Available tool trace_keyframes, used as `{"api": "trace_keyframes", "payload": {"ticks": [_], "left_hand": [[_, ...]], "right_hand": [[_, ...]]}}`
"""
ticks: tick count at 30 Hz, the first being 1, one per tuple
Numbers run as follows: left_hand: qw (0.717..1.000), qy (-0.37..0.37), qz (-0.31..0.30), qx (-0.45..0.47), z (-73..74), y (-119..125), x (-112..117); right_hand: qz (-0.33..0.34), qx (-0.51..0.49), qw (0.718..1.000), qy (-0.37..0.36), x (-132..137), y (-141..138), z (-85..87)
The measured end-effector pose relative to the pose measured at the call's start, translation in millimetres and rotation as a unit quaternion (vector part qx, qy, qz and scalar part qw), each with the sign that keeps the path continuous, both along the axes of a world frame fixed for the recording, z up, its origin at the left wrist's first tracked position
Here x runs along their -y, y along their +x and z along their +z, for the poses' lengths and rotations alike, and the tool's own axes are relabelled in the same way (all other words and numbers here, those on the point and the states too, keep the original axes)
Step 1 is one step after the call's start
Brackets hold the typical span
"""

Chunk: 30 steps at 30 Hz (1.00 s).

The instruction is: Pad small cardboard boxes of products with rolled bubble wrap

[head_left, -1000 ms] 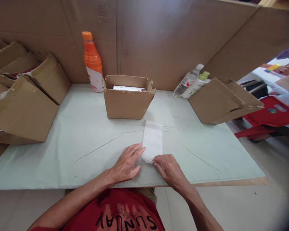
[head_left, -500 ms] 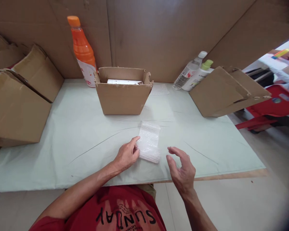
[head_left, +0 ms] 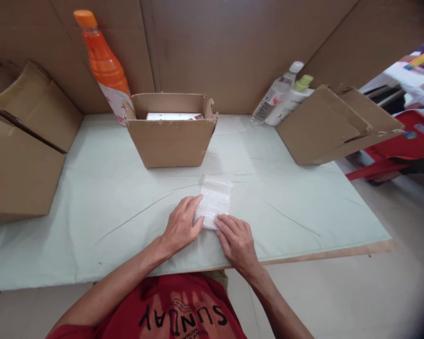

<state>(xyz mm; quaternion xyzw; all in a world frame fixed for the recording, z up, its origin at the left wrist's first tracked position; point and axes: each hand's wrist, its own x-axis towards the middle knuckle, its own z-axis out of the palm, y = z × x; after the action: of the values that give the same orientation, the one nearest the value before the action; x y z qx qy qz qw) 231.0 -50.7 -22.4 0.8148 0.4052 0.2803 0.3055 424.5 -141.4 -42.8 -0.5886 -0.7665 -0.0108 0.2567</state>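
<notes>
Rests the left hand (head_left: 182,221) against the bubble-wrap packet (head_left: 215,195) from eight o'clock, with thumb and forefinger spread apart along the edge. Touches the lower end at five o'clock with the fingertips of the right hand (head_left: 236,238); cannot tell between pinching and mere pressing in that grip. Has the packet flat on the worktop (head_left: 102,188), with an open cardboard box (head_left: 171,143) at eleven o'clock, a white item (head_left: 171,116) inside it. Looks partway along, judging by the wrap: already compact, layered and roughly rectangular, but without visible tape. Seems to leave the lower end unfinished, under the fingers. Cannot make out any contents through the layers.
</notes>
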Motion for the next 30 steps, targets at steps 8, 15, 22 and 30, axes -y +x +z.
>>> {"api": "trace_keyframes", "payload": {"ticks": [8,15,22,30], "left_hand": [[0.995,0.016,-0.094,0.01,-8.4,-10,12],[0.989,-0.142,-0.012,-0.036,-0.2,-3,4],[0.995,-0.078,0.019,-0.066,-2.8,2,-2],[0.991,0.074,-0.108,-0.01,-2.0,-14,13]], "right_hand": [[-0.003,-0.118,0.992,-0.038,-1,6,11.7],[-0.056,-0.096,0.99,0.088,9,6,29.5],[0.012,0.015,1.0,0.013,1,-3,16.0],[0.025,-0.085,0.996,-0.022,-6,3,15.8]]}}
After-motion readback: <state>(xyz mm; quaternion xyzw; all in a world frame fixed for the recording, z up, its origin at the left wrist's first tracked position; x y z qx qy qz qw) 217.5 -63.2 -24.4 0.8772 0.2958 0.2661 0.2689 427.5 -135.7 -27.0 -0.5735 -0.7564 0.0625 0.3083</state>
